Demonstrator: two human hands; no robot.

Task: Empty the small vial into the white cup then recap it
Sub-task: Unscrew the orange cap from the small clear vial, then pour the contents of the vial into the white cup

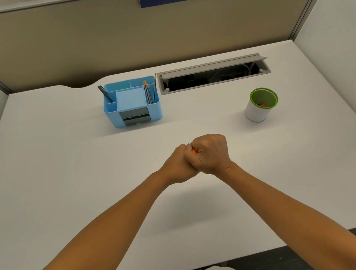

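Note:
My left hand [177,165] and my right hand [211,152] are pressed together as fists above the middle of the white desk [61,178]. Between them only a sliver of an orange vial [194,151] shows; the rest of it and any cap are hidden inside the fingers. Which hand grips which part I cannot tell. The white cup [259,107], with a green rim and green inside, stands upright to the far right of my hands, with something small and orange-brown at its bottom.
A blue desk organiser [132,104] with pencils and a pen stands at the back centre. Beside it an open grey cable tray [212,73] is set into the desk. Beige partitions enclose the back and both sides.

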